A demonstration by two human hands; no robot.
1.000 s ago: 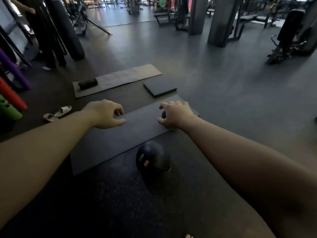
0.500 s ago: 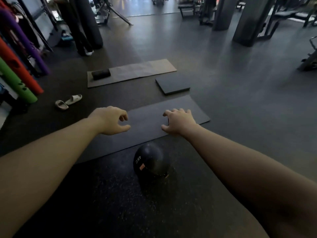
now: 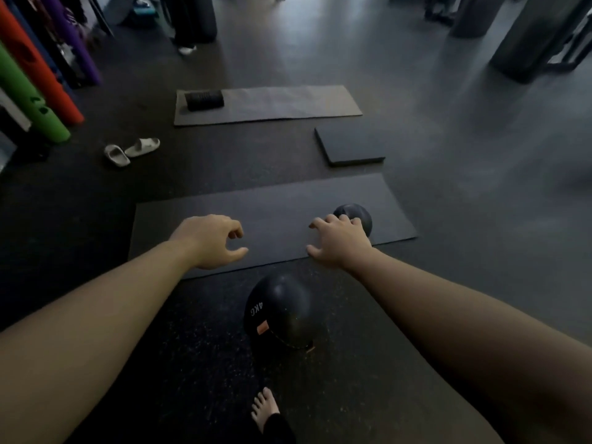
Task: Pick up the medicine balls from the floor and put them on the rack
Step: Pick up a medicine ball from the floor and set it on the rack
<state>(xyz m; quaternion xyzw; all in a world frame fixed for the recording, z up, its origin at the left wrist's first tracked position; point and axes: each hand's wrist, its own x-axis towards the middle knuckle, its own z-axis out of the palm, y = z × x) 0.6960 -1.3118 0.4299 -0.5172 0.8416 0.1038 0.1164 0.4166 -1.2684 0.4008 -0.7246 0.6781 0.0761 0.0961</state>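
On the floor between the forearms: one 4KG medicine ball (image 3: 282,310), ungripped. On the mat (image 3: 256,213), behind the right hand (image 3: 339,243): smaller ball (image 3: 360,214). Right hand, left hand (image 3: 208,241): fingers loosely curled, empty. Risk: the heavy ball slipping onto the bare foot (image 3: 264,408).

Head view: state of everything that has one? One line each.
left hand: fingers loosely curled, holding nothing
right hand: fingers spread, gripping nothing; overlaps small medicine ball, contact unclear
4KG medicine ball: on floor, untouched
small medicine ball: on near mat, right end
near mat: unrolled flat
foam roller: lying on far mat, left end
slippers: off, on floor at left
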